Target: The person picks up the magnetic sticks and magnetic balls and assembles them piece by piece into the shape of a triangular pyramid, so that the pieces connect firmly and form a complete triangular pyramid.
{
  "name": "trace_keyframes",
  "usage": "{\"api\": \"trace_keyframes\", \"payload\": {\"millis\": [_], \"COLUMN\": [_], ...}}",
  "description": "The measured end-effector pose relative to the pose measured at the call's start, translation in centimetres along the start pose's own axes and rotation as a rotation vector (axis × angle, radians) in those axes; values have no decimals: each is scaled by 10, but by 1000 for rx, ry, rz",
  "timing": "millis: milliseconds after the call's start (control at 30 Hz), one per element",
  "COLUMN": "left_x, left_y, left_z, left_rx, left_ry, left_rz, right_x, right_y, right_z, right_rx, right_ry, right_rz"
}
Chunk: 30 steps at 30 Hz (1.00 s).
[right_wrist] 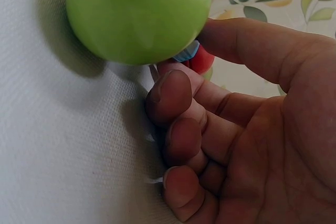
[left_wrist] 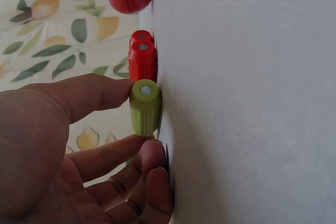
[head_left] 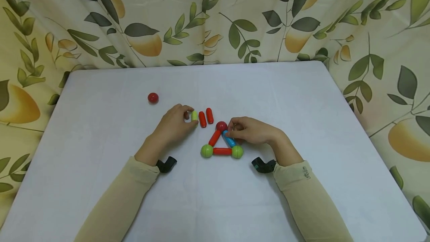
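Observation:
My left hand [head_left: 175,123] pinches a short yellow-green magnetic rod [left_wrist: 145,109] between thumb and index finger, close over the white tabletop. Two red rods [head_left: 202,119] lie side by side just right of it. Nearer the middle is a flat triangle of rods and balls: a red ball [head_left: 221,126] at the top corner, a green ball [head_left: 206,151] at the lower left and another green ball [head_left: 237,151] at the lower right. Red rods [head_left: 222,151] form two sides and a blue rod [head_left: 229,139] the third. My right hand [head_left: 256,130] holds the blue rod with thumb and index finger.
A loose red ball [head_left: 153,98] sits toward the back left of the white table [head_left: 215,212]. Behind the far edge hangs a leaf-patterned curtain [head_left: 188,18]. Black wrist cameras [head_left: 167,164] stick out inward from both cuffs.

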<state>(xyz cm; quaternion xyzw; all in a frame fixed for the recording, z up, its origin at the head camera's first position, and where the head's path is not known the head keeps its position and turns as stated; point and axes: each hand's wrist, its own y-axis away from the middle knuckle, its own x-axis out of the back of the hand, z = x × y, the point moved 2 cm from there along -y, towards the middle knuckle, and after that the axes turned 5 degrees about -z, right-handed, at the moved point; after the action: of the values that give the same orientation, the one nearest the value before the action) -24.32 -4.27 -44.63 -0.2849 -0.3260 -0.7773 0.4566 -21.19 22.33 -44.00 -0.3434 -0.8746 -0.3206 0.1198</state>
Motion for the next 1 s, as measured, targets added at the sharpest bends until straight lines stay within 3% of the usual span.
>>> {"api": "trace_keyframes", "payload": {"millis": [467,800,1000], "left_x": [6,6,4], "left_y": [-2,-1,1], "left_z": [3,4,10], "left_rx": [25,-46,-53], "left_ry": [65,142,186], "left_rz": [40,81,101], "right_x": [3,2,1], "right_y": [0,0,0], "right_z": [-2,-1,-1], "right_rx": [4,-4,-11], "right_ry": [1,-8,-20], "right_rz": [7,-3,-8]}}
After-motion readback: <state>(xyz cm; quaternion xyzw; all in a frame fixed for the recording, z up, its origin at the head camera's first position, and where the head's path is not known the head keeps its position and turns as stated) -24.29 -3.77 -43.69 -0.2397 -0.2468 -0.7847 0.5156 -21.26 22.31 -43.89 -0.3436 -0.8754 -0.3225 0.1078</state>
